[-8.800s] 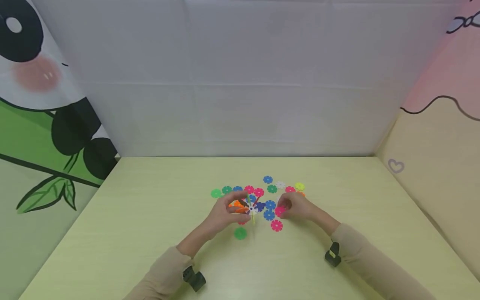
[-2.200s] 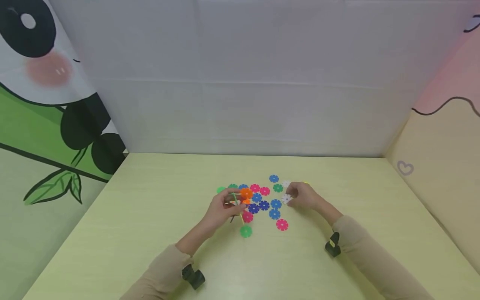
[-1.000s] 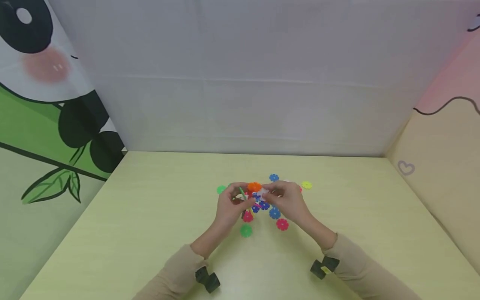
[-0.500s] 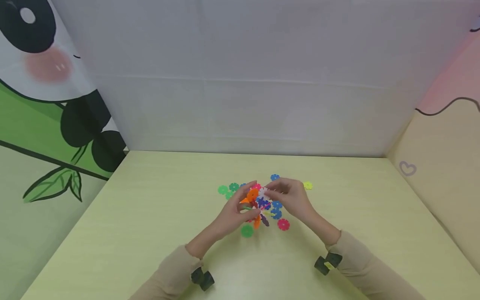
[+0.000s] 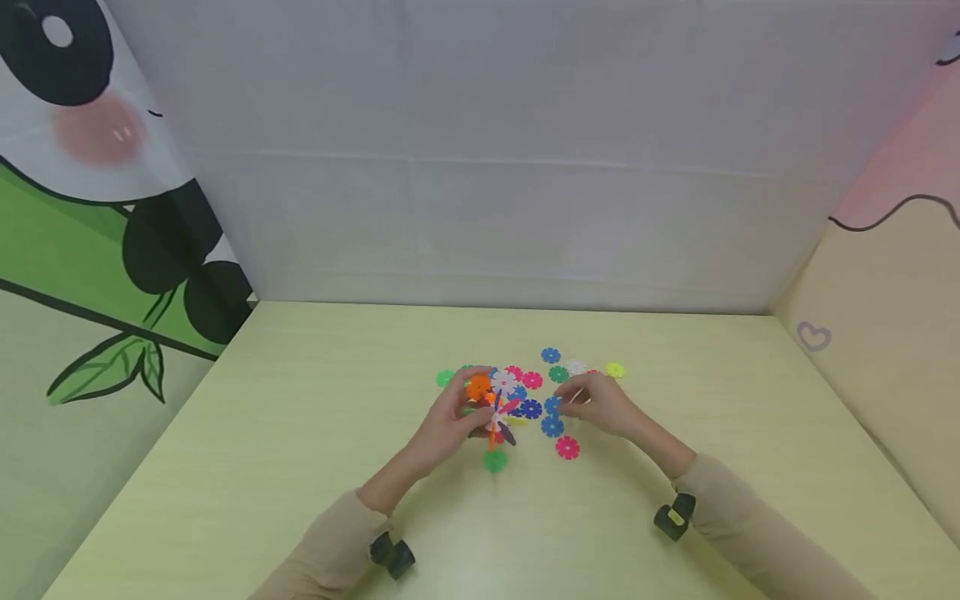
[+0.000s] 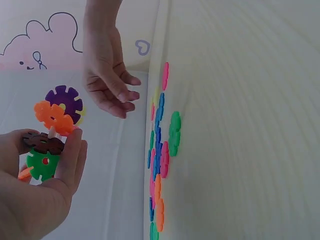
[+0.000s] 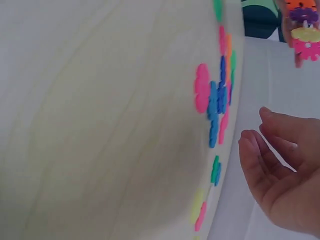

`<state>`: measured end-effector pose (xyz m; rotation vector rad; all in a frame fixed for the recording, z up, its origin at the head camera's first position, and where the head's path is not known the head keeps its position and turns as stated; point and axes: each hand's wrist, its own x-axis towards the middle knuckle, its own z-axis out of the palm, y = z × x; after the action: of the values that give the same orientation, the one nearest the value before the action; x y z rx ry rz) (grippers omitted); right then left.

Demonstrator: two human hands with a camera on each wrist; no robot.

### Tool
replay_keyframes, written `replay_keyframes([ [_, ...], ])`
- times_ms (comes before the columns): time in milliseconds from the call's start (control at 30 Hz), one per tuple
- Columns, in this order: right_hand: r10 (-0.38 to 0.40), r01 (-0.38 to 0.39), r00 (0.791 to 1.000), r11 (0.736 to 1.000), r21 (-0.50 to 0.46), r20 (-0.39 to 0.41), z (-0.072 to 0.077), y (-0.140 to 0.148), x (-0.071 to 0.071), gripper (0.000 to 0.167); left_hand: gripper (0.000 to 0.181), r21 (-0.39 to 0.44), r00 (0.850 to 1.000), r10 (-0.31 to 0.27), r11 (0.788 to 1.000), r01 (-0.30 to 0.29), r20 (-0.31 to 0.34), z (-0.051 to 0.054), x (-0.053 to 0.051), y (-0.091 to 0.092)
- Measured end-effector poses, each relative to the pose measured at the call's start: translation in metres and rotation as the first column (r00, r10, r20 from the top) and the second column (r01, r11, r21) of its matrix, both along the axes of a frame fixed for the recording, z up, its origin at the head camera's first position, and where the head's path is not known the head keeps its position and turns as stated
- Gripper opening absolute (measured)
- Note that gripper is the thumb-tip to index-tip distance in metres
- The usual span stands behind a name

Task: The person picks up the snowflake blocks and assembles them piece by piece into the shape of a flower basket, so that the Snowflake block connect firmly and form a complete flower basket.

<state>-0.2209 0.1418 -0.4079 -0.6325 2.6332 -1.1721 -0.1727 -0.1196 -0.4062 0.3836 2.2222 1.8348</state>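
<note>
My left hand [image 5: 442, 429] grips a cluster of interlocking plastic snowflake discs above the table. In the head view, a white disc [image 5: 504, 382] tops this cluster, beside an orange disc [image 5: 478, 387]. From the left wrist, a purple disc [image 6: 65, 102], a brown disc [image 6: 44, 142] and a green disc [image 6: 44, 164] show in it, slotted at angles. My right hand [image 5: 603, 406] hovers to the right over the loose discs, its fingers loosely bent. Both wrist views show nothing between the fingertips of the right hand [image 7: 282, 172].
Loose discs lie flat around the hands: blue [image 5: 552, 427], pink [image 5: 567, 447], green [image 5: 495, 461] and yellow [image 5: 615, 370] among them. A pale wooden table [image 5: 300, 467] carries them. Behind it stands a grey-white backdrop [image 5: 480, 208], with printed panels at both sides.
The right hand picked up a white disc from the table and brought it to the cluster. It has since let go and moved right; the white disc stays on the cluster.
</note>
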Motion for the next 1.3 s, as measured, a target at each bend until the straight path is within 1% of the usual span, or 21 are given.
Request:
replay_keyframes([
  [67, 0.004, -0.004, 1.0, 0.999, 0.038, 0.016, -0.008, 0.003, -0.007, 0.024, 0.054, 0.0, 1.0, 0.005, 1.0, -0.005, 0.008, 0.0, 0.0, -0.002],
  [167, 0.002, -0.004, 1.0, 0.997, 0.072, 0.022, -0.018, 0.004, -0.017, 0.026, 0.055, 0.011, 1.0, -0.005, 1.0, 0.005, 0.017, 0.001, 0.0, -0.003],
  [233, 0.002, -0.004, 1.0, 0.996, 0.094, 0.028, -0.023, 0.003, -0.023, 0.028, 0.055, 0.02, 1.0, -0.006, 1.0, 0.006, 0.026, 0.002, -0.001, -0.002],
  [333, 0.007, -0.013, 0.999, 0.991, 0.13, 0.043, -0.028, 0.001, -0.028, 0.03, 0.055, 0.034, 0.999, 0.007, 0.999, -0.009, 0.044, 0.004, 0.0, 0.001],
  [500, -0.02, 0.011, 0.999, 0.984, 0.179, 0.048, -0.028, -0.002, -0.027, 0.027, 0.054, 0.031, 0.994, 0.072, 0.997, -0.075, 0.083, 0.007, 0.001, 0.007],
  [600, -0.038, 0.029, 0.998, 0.982, 0.184, 0.047, -0.029, -0.003, -0.026, 0.025, 0.054, 0.04, 0.992, 0.101, 0.994, -0.104, 0.082, 0.007, 0.003, 0.009],
  [667, -0.043, 0.034, 0.998, 0.983, 0.183, 0.043, -0.031, -0.004, -0.026, 0.024, 0.053, 0.051, 0.991, 0.107, 0.993, -0.111, 0.075, 0.007, 0.003, 0.01],
  [833, -0.032, 0.03, 0.999, 0.986, 0.166, 0.01, -0.032, -0.006, -0.022, 0.02, 0.051, 0.058, 0.993, 0.096, 0.993, -0.1, 0.062, 0.007, 0.003, 0.011],
  [933, -0.034, 0.037, 0.999, 0.992, 0.123, -0.022, -0.026, -0.006, -0.017, 0.016, 0.05, 0.045, 0.995, 0.09, 0.995, -0.092, 0.05, 0.007, 0.002, 0.012],
  [1000, -0.04, 0.043, 0.998, 0.997, 0.065, -0.041, -0.018, -0.007, -0.012, 0.014, 0.05, 0.037, 0.995, 0.089, 0.995, -0.091, 0.047, 0.006, 0.002, 0.012],
  [1067, -0.047, 0.047, 0.998, 0.999, -0.013, -0.047, -0.008, -0.008, -0.006, 0.013, 0.051, 0.028, 0.995, 0.092, 0.995, -0.094, 0.047, 0.006, 0.002, 0.012],
  [1133, -0.057, 0.053, 0.998, 0.994, -0.094, -0.036, 0.003, -0.011, 0.001, 0.014, 0.052, 0.024, 0.994, 0.099, 0.995, -0.101, 0.051, 0.006, 0.002, 0.012],
  [1200, -0.06, 0.058, 0.998, 0.983, -0.176, -0.003, 0.015, -0.014, 0.009, 0.015, 0.052, 0.025, 0.993, 0.108, 0.994, -0.11, 0.053, 0.007, 0.002, 0.012],
  [1300, -0.064, 0.074, 0.997, 0.963, -0.258, 0.046, 0.028, -0.02, 0.02, 0.018, 0.053, 0.031, 0.991, 0.121, 0.992, -0.123, 0.049, 0.008, 0.002, 0.013],
])
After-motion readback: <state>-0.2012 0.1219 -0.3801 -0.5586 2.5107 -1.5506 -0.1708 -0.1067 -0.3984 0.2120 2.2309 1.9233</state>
